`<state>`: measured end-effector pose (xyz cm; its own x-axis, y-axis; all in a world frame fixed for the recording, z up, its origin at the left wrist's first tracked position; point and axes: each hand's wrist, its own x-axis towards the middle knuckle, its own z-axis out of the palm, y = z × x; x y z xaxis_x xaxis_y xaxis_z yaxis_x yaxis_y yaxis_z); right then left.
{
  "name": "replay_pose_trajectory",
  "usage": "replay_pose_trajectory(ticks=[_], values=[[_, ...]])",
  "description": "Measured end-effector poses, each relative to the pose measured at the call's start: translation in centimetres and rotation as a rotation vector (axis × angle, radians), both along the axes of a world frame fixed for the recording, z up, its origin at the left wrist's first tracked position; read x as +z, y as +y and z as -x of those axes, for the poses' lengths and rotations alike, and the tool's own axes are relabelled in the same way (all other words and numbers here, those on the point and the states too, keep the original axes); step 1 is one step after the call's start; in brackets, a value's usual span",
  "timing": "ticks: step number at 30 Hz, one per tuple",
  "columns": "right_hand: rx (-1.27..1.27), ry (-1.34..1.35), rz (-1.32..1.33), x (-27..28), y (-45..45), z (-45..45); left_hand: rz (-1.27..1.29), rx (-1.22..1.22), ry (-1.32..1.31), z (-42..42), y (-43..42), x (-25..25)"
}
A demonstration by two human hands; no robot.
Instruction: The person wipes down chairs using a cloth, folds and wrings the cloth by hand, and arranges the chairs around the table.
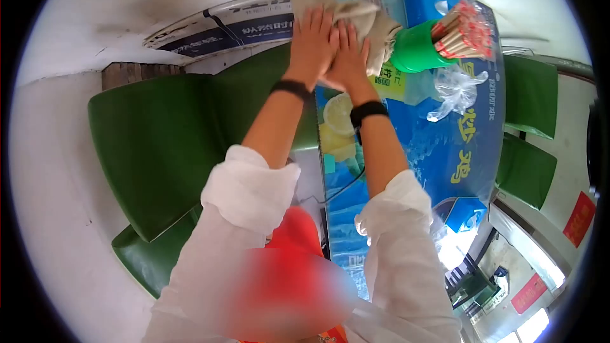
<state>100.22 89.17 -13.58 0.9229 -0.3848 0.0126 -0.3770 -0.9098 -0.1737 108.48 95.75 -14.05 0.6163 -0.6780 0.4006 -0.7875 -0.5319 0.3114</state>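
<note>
- Nearest me, two white rolled sleeves [251, 184] reach forward; between them a red patch of clothing [295, 235] shows, its lower part blurred out.
- My left hand [311, 46] lies flat, fingers straight and close together; my right hand [348, 62] lies beside it, fingers slightly spread, the thumbs meeting. Neither pinches anything that I can see.
- Under both sits the crumpled beige cloth [359, 16], at the far left end of the blue printed tabletop [432, 152]. Its long axis slants from upper left to lower right, the ragged edge pointing toward the green cup. My hands hide its middle.
- On the tabletop I read large yellow characters, 炒鸡 [462, 165]; the one above is partly covered. Smaller print is too fine for me.
- A crumpled clear plastic bag [456, 92] lies near the round green plastic cup [419, 47], whose red-and-white wrapped chopsticks [465, 32] point right. Whether cloth and cup touch, I cannot tell.
- Beyond stands a blue box [422, 5], partly hidden.
- On the wall, a dark blue and white sign [254, 28] carries white characters, seemingly 纵然时, cut off by the cloth and hand.
</note>
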Motion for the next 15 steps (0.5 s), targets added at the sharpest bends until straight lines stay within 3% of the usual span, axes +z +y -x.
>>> replay_pose_trajectory(ticks=[8,11,13,14,15], values=[[0.027,0.024,-0.127,2.9,11.0,13.1,0.049,-0.113,0.27,12.7,10.5,2.3],[0.018,0.056,-0.12,3.0,15.5,18.2,0.266,-0.082,0.47,18.9,15.0,2.1],[0.0,-0.098,-0.112,2.0,18.9,21.6,0.49,0.083,0.928,23.6,18.7,1.2],[-0.095,-0.255,-0.165,2.9,21.2,22.7,0.495,0.09,0.936,25.7,20.7,1.4],[-0.087,-0.234,-0.166,3.4,23.1,24.5,0.55,0.137,1.107,28.2,22.9,1.5]])
